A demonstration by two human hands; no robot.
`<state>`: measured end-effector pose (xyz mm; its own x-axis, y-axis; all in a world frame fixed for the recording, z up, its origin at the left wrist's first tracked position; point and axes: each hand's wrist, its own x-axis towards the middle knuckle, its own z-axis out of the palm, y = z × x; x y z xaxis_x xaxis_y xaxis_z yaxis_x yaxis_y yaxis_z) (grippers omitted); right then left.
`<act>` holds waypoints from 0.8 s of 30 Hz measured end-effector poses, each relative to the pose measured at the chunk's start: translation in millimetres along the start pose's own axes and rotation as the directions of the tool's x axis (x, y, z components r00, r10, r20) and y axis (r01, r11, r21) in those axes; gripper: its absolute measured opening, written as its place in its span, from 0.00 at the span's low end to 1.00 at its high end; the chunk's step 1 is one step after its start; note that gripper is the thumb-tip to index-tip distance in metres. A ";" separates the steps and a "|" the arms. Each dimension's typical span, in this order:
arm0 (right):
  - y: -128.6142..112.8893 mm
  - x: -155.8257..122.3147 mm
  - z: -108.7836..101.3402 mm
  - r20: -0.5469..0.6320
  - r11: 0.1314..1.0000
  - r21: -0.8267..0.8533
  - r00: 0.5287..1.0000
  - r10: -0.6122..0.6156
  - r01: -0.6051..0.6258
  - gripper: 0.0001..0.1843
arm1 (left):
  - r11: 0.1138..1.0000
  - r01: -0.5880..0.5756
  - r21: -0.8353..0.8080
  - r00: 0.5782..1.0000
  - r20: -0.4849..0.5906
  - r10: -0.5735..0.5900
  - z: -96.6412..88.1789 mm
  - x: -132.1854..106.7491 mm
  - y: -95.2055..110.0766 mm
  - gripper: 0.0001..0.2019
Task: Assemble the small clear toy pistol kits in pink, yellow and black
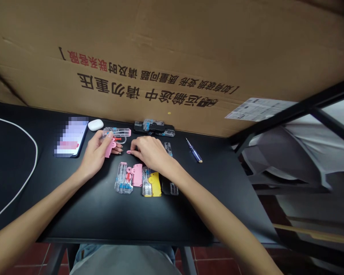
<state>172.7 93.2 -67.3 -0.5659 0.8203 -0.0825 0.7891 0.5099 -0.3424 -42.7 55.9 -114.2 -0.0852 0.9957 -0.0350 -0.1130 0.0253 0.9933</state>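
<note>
My left hand (95, 154) is closed around a toy gun (119, 132) with a clear plastic body, a red trigger-like part and a pink grip. Just to its right, my right hand (149, 150) pinches a small pink round piece (129, 152) between thumb and fingertips, slightly above the black table. Below the hands lie a clear toy gun with a pink grip (137, 175) and another with a yellow grip (156, 185). A black and clear one (170, 187) is partly hidden behind my right forearm.
Several black and clear toy guns (154, 127) lie against a large cardboard box (172, 49) at the back. A screwdriver (193, 150) is on the right. To the left are a phone (71, 137), a white rounded case (95, 125) and a white cable (36, 147).
</note>
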 end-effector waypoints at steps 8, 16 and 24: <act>4.4 1.1 -9.6 -0.069 0.972 0.232 0.996 0.053 -0.036 0.07 | 0.999 -0.039 0.022 0.999 0.006 0.039 3.3 -4.1 1.7 0.24; 11.3 1.0 -13.4 -0.048 0.896 0.442 0.996 0.077 -0.048 0.07 | 0.997 -0.062 0.047 0.998 0.008 0.062 4.9 -7.0 1.3 0.22; 2.4 -6.7 0.3 0.002 0.929 0.369 0.999 0.038 -0.037 0.07 | 0.996 -0.076 0.036 0.996 -0.036 0.078 1.4 -2.5 1.2 0.21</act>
<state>178.3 88.8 -67.9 -0.5357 0.8388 -0.0976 0.6654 0.3481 -0.6603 -41.2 53.6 -112.7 -0.1292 0.9909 0.0382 -0.0707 -0.0476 0.9964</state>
